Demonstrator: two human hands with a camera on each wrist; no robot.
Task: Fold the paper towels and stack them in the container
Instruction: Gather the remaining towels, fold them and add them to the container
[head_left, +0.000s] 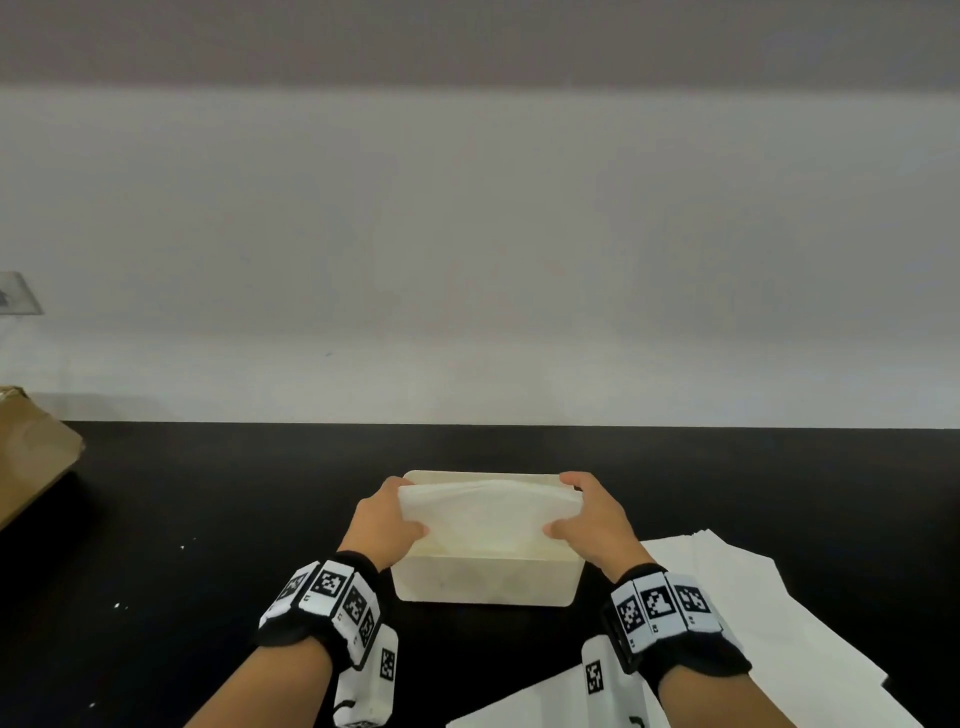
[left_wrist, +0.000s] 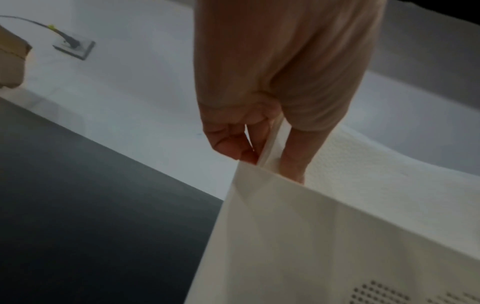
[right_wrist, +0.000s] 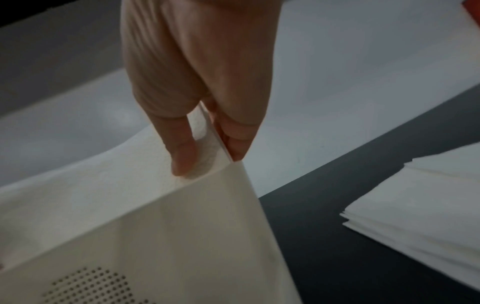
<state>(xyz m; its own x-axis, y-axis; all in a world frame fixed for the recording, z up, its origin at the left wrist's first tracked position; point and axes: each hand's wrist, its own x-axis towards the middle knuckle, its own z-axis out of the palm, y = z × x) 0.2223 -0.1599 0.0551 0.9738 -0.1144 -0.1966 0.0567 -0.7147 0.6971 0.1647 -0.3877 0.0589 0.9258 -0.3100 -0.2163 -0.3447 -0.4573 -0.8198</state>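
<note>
A cream plastic container stands on the black table, straight ahead of me. Over its opening lies a folded white paper towel, sagging a little in the middle. My left hand grips the towel's left end, thumb on top and fingers curled round the far corner. My right hand grips the right end the same way. In the left wrist view the thumb lies on the towel inside the container's wall. The right wrist view shows the thumb on the towel beside the container's corner.
A loose stack of unfolded paper towels lies on the table to the right of the container, also visible as layered sheets. A cardboard box sits at the far left. A wall socket with a plug is on the white wall behind.
</note>
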